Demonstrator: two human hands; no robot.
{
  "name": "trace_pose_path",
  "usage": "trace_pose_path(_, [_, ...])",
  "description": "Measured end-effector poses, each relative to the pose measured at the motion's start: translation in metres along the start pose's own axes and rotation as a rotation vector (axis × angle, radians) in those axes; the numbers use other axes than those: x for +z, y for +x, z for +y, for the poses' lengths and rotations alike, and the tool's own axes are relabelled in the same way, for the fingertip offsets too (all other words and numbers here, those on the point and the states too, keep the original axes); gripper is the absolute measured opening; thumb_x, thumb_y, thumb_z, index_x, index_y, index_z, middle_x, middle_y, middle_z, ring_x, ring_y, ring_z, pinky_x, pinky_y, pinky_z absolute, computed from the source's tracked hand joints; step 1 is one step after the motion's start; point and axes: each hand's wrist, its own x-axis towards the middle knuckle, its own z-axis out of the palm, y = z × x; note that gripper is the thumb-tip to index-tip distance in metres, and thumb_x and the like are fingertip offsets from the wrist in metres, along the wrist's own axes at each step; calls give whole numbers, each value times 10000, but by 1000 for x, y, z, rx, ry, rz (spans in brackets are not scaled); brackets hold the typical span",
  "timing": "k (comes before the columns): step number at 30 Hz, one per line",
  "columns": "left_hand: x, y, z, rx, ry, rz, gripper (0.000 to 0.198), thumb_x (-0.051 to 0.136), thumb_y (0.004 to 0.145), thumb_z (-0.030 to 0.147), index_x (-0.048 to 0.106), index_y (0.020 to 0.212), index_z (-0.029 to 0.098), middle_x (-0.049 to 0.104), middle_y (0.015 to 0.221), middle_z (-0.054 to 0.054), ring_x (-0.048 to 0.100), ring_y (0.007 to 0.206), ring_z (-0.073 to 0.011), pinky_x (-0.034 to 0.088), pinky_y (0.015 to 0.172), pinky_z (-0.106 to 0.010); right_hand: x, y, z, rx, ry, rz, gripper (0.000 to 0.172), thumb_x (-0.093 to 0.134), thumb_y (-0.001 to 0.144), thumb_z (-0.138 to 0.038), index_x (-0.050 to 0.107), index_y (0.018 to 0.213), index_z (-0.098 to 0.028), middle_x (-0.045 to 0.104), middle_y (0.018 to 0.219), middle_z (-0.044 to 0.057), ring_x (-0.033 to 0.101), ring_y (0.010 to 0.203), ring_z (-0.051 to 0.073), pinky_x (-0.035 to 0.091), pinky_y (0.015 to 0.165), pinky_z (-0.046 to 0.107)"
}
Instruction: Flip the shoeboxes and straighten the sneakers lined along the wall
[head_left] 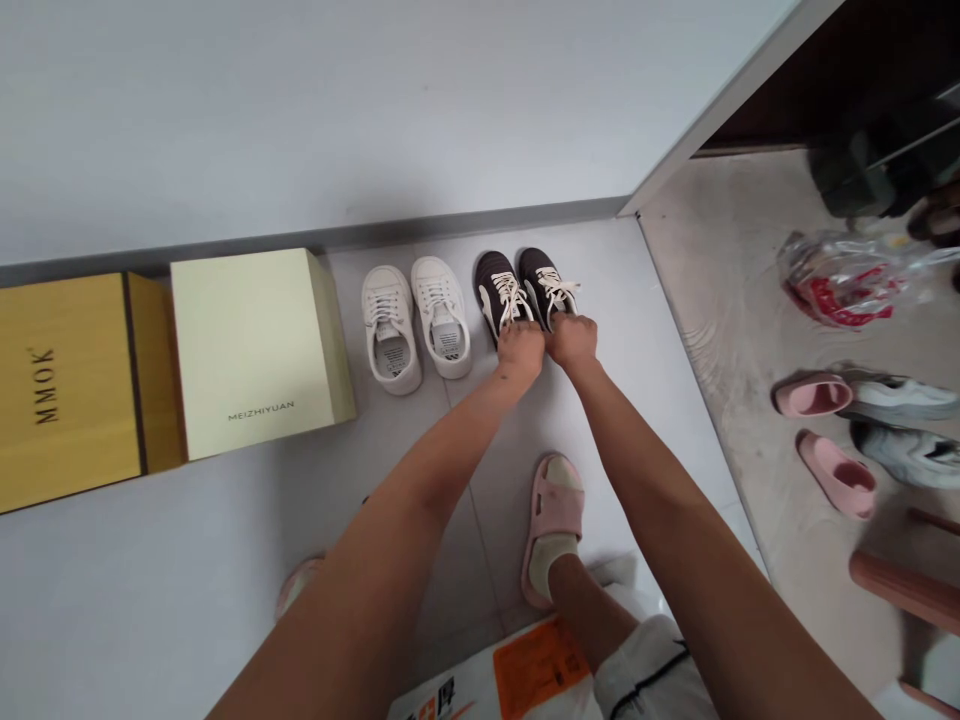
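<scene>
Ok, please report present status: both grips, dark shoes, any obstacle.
Left grip on left dark shoe, right grip on right dark shoe, both at heels. Pair side by side, toes toward wall. White shoes apart, not blocking.

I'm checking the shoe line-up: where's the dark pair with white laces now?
In the head view, the dark shoes are right of the white sneakers, near the wall, the left hand and right hand at their heels.

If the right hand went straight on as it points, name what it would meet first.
The right dark, low-cut, white-laced shoe; the right hand seems to touch it, though depth is unclear.
</scene>
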Motion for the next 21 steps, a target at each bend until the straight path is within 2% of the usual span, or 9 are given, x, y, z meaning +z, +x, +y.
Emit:
trace_pose_path(3, [-22,-12,1,82,14,15,361,419,1004,45,661,1272,57,709,1232,-231,616,1298,-302,430,1090,-410,-14,-4,-3,23,41,91,322,545,970,-305,700,1193,-131,744,1142,215,635,1104,327,394,984,433])
trace_pose_path(6, [-59,-33,-8,183,84,38,366,402,1004,43,634,1286,76,702,1219,-215,616,1279,-307,433,1071,-417,-38,-12,-12,23,107,183,353,497,975,-290,689,1228,-135,720,1177,211,599,1124,343,377,1017,466])
trace_pose_path(9, [-99,-70,-35,277,149,28,337,438,1006,83,619,1290,100,703,1193,-193,628,1243,-308,443,1064,-421,-67,-26,-29,39,200,246,379,471,984,-296,681,1256,-137,708,1194,210,590,1144,362,382,1029,487])
trace_pose_path(12, [-127,-126,-76,304,140,-34,316,480,1003,125,627,1283,137,709,1160,-160,650,1182,-280,462,1058,-406,-93,-49,-51,105,316,285,383,474,984,-319,683,1256,-148,723,1176,196,615,1139,364,411,1020,490])
trace_pose_path(14, [-133,-173,-107,256,79,-52,319,462,1003,126,649,1259,169,718,1146,-137,661,1142,-252,480,1047,-390,-102,-69,-66,146,415,296,388,476,980,-346,684,1250,-160,737,1163,180,639,1119,349,440,1002,477])
trace_pose_path(17, [-125,-250,-155,99,-116,-34,262,455,1011,201,705,1083,222,735,1066,-104,682,1053,-232,517,997,-375,-102,-107,-87,155,574,278,399,462,973,-383,686,1231,-175,756,1152,158,673,1092,321,476,983,449])
trace_pose_path(19, [-111,-302,-187,-52,-283,30,238,479,996,283,716,1003,258,742,988,-77,695,964,-236,542,940,-381,-94,-136,-102,145,658,244,395,467,960,-399,691,1204,-182,766,1142,149,688,1081,308,491,987,436])
trace_pose_path(21, [-93,-351,-218,-253,-428,166,214,524,952,361,710,904,268,740,919,-57,692,882,-239,552,889,-383,-81,-164,-121,125,725,192,374,484,944,-397,697,1171,-190,773,1125,140,697,1074,295,501,999,428])
